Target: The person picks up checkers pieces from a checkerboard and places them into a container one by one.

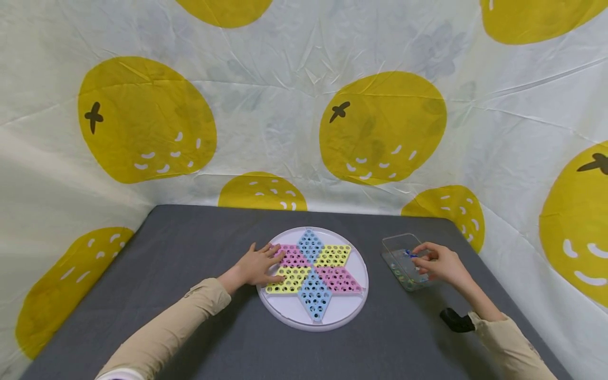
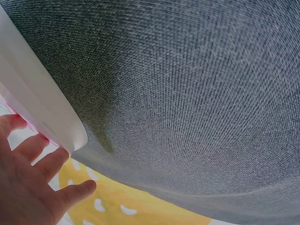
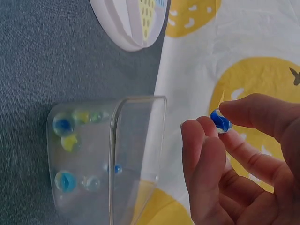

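A round white Chinese checkers board with a pink, yellow and blue star of holes lies on the dark table. My left hand rests on its left edge, fingers spread over the pink and yellow points; in the left wrist view the fingertips are at the board's rim. My right hand is above a clear plastic container on the right. Between its thumb and fingers it pinches a clear marble with blue swirls. Several blue, yellow and pale marbles lie in the container.
A dark grey cloth covers the table. Behind and on both sides hangs a white curtain printed with big yellow fruit. A black strap sticks out by my right sleeve.
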The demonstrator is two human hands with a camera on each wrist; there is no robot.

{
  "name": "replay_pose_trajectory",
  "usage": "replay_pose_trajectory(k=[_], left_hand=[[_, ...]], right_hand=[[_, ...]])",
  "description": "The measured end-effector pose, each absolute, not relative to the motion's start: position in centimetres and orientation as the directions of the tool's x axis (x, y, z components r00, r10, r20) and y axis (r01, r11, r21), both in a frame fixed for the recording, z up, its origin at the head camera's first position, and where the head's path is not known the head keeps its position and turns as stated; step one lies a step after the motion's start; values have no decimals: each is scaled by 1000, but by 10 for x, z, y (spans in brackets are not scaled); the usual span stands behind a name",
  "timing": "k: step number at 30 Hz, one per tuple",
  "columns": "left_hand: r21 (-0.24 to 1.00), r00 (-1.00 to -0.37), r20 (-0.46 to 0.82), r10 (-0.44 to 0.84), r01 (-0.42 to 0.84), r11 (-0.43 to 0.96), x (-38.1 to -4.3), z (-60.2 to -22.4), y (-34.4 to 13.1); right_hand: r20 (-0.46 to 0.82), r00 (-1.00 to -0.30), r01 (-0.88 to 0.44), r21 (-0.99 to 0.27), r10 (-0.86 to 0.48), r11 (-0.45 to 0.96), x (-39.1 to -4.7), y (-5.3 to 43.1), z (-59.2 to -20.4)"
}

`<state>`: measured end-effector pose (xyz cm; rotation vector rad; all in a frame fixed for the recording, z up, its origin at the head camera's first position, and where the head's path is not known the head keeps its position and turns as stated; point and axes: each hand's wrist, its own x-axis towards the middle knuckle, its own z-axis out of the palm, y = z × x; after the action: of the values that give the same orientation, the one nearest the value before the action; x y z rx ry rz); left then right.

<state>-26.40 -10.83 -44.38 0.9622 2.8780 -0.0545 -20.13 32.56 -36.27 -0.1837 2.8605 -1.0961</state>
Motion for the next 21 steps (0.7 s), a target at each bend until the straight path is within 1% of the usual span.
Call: replay_pose_trajectory(k=[5, 10, 21], left_hand=[[-3, -793, -113, 598, 602, 798, -264, -445, -109], [4, -791, -109, 603, 606, 795, -264, -446, -110], [17, -789, -107, 605, 607, 794, -264, -447, -110]], right_hand=[[-23, -991, -83, -663, -131, 744, -202, 332, -362], [-40, -994, -52, -671, -107, 739, -203, 338, -363], [-51, -996, -26, -634, -75, 773, -206, 345, -363]])
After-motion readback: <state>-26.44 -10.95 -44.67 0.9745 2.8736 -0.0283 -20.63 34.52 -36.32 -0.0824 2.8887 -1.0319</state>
